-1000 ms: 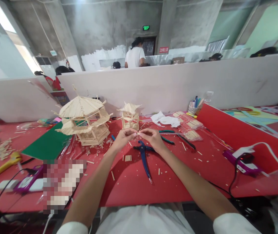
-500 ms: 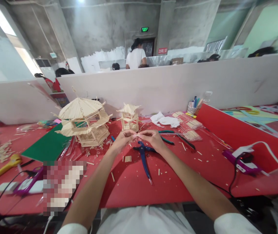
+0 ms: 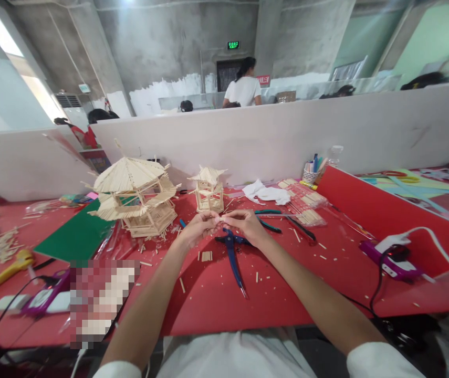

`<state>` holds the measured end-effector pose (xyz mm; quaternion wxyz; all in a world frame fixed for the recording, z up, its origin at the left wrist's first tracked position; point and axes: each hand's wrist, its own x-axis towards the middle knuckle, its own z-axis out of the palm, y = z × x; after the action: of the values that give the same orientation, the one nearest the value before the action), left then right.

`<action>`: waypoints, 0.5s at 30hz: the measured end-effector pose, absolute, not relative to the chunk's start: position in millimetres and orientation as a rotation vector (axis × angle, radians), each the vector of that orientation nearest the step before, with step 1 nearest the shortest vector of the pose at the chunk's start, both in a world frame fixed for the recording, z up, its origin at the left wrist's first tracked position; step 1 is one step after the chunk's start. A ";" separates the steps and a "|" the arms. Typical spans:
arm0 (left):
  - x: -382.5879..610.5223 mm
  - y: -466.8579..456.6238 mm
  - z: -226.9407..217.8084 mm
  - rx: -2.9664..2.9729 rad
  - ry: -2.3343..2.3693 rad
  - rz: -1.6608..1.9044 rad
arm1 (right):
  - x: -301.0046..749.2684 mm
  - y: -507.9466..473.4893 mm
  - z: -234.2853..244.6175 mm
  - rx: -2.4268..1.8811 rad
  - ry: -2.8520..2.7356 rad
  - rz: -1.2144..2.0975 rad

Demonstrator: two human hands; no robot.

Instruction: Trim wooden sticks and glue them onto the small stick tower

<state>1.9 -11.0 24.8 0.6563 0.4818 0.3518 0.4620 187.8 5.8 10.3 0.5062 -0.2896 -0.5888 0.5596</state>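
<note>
Head cam – fwd & down, table [image 3: 204, 315] nr, wall [image 3: 169, 47] far

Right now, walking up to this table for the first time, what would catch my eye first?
Probably the large stick-built pavilion, left of centre on the red tabletop, with a smaller pavilion to its right. Closer in, the left hand and right hand meet at a tiny pale piece, just past a blue hand tool.

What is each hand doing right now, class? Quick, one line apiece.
Left hand: closed, fingertips pinching one end of a small pale stick piece.
Right hand: closed, fingertips pinching the same piece's other end.
</note>
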 end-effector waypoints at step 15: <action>0.7 -7.0 27.8 1.666 0.998 1.145 | 184.6 7.6 9.3 -0.769 -1.460 1.201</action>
<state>0.7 -7.0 27.8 0.4293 0.6674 0.3997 0.4589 184.6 7.6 9.3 0.5227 -0.3213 -0.6098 0.5017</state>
